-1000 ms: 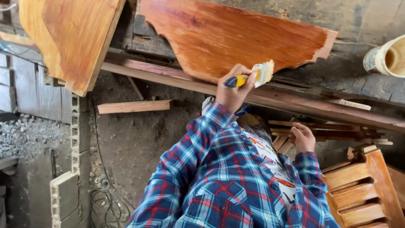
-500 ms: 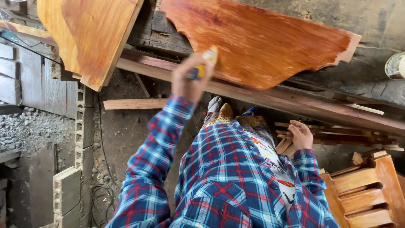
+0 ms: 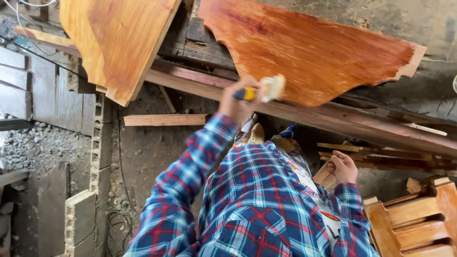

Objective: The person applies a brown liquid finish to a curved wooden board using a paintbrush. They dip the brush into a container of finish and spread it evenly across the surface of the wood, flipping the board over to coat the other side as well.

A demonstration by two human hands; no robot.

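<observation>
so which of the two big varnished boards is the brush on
The darker reddish board on the right, with the notched, curved edge. The left hand holds the brush at its lower edge; the paler orange board sits apart, upper left.

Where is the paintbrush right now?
In the head view the paintbrush is just above the middle, held in the left hand, with its bristles against the lower edge of the reddish wooden panel.

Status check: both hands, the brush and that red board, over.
Left hand gripping paintbrush, bristles at lower edge of reddish curved board. Right hand empty, resting near wood slats. Nothing between brush and board.
</observation>
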